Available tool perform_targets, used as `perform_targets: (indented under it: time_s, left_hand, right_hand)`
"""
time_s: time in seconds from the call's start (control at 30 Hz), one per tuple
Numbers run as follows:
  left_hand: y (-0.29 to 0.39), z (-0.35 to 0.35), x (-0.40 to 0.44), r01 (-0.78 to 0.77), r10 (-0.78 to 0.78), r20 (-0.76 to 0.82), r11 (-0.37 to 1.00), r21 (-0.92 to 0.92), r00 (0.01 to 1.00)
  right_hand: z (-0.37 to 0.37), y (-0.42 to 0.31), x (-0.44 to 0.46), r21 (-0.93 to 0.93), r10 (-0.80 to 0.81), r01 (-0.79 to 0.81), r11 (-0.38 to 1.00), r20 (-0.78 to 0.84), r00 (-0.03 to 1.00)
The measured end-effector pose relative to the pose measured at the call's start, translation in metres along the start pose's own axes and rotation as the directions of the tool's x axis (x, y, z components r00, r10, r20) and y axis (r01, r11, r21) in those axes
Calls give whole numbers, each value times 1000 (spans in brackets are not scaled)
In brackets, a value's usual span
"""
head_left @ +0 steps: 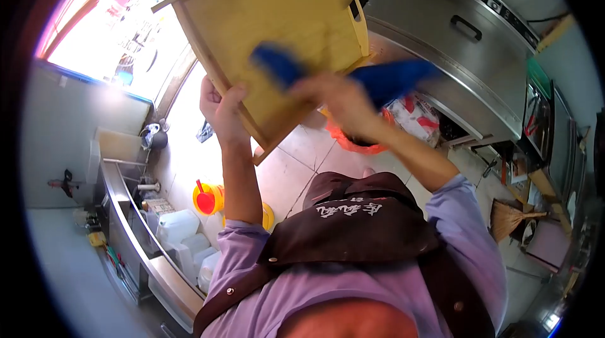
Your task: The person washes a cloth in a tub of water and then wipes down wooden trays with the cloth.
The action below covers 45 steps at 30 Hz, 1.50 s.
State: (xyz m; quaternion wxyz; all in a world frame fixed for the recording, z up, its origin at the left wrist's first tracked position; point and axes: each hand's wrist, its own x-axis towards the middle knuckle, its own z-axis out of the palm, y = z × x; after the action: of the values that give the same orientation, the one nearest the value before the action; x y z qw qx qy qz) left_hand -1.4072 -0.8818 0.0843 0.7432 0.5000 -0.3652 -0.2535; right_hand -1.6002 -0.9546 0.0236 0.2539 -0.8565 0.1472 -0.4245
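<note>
1 yellow tray (271, 19) was found raised and tilted above the floor (293, 158), in front of the person. Raised rims are seen along its edges, and a cut-out handle is formed at its far right end. The near left edge is gripped by the left hand (227, 114); its fingers are closed around the rim, with the thumb laid on the near side.

1 blue cloth (394, 79) is held by the right hand (340, 101) over the tray's inner face. The fingers are curled in on the cloth, and its 2 ends are spread to either side of the hand. The hand is blurred; whether the tray is touched by the cloth cannot be told.

Below the right forearm, a container lined with an orange-red bag (340, 138) is noted on the floor; its interior is dark and its contents cannot be identified. A white and red bag (413, 117) is placed just beside it. To the left, a yellow bucket (218, 193) is seen with a red scoop (205, 202) at its mouth. Several white jugs (178, 227) are grouped farther left; their contents cannot be determined.
</note>
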Motion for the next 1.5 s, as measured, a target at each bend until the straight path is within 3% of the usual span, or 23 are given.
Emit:
perform_targets:
  time_s: [0.03, 0.13, 0.27, 0.33, 0.37, 0.4, 0.5, 0.53, 0.57, 0.63, 0.7, 0.77, 0.83, 0.9, 0.93, 0.97, 1.0, 1.07, 1.17, 1.27, 1.4, 1.47, 1.5]
  left_hand:
    - [-3, 5, -1, 4, -4, 14, 1000, -11, 1000]
    - [-3, 8, -5, -6, 6, 21, 1000, -21, 1000]
    - [0, -7, -12, -7, 4, 42, 998, 56, 999]
    - [11, -11, -10, -13, 8, 93, 998, 59, 996]
    - [13, -12, -11, 1, -5, 105, 999, 34, 994]
    - [9, -14, -12, 0, -2, 91, 1000, 16, 996]
    - [2, -14, -6, -19, 20, 89, 1000, -13, 996]
    - [-2, -11, -4, -4, 6, 92, 1000, -25, 996]
    - [-7, -6, -1, 10, -6, 101, 999, -41, 995]
    - [-17, 5, 3, 36, -29, 100, 997, -68, 995]
    - [-30, 13, 5, 53, -45, 82, 994, -92, 996]
    - [-30, 20, 2, 122, -107, 90, 975, -187, 990]
    - [-37, 11, 1, 154, -131, 101, 954, -259, 986]
    - [-39, 4, 1, 173, -153, 89, 938, -300, 984]
    - [-32, 4, 0, 162, -149, 68, 947, -279, 986]
    - [-26, 4, -3, 159, -152, 45, 953, -256, 987]
    - [-20, 3, -4, 156, -155, 21, 959, -235, 988]
    - [-11, -5, -2, 160, -156, 36, 970, -185, 987]
    - [-6, -20, -2, 173, -163, 73, 973, -154, 984]
    - [1, -11, -7, 184, -174, 85, 975, -124, 981]
    - [3, 10, -20, 166, -166, 231, 986, 19, 959]
    - [2, 22, -31, 115, -135, 323, 990, 82, 937]
    - [5, 26, -37, 89, -121, 360, 990, 106, 925]
  right_hand:
    - [36, 2, -11, -200, -223, 233, 952, 75, 972]
    - [46, 7, -27, -383, -269, 375, 844, 302, 914]
    - [2, 99, -62, -552, -73, 134, 823, 132, 989]
    - [-34, 154, -77, -584, 198, -157, 796, 7, 980]
    - [-51, 206, -96, -351, 527, -552, 757, -172, 832]
    - [-54, 240, -107, -55, 804, -834, 549, -239, 545]
    - [-72, 151, -59, 610, 907, -695, 380, -100, 408]
    - [-64, 132, -51, 618, 819, -617, 488, -78, 569]
    - [-58, 64, -21, 583, 859, -700, 412, 6, 511]
    - [-24, 19, -14, 454, 580, -545, 705, 72, 811]
    - [18, -20, -15, 130, 87, -90, 987, 27, 996]
    - [61, -35, -32, -197, -7, 4, 980, -13, 1000]
    - [56, -4, -43, -459, -345, 292, 839, -34, 938]
    - [40, 16, -51, -518, -315, 259, 815, -20, 949]
    - [32, 26, -58, -558, -109, 160, 814, 123, 986]
    - [6, 26, -47, -655, 279, 47, 754, 384, 880]
    - [0, 72, -74, -663, -32, 117, 740, 139, 990]
    - [-40, 104, -87, -650, 49, -37, 759, -1, 999]
    - [-72, 154, -103, -177, 498, -604, 777, -415, 762]
    - [-103, 111, -47, 451, 646, -466, 761, -458, 610]
    - [-103, 5, 77, 541, 457, -201, 817, -394, 797]
    - [-98, -7, 110, -162, -125, 75, 984, -324, 938]
    - [-96, -7, 126, -355, -288, 222, 908, -142, 947]
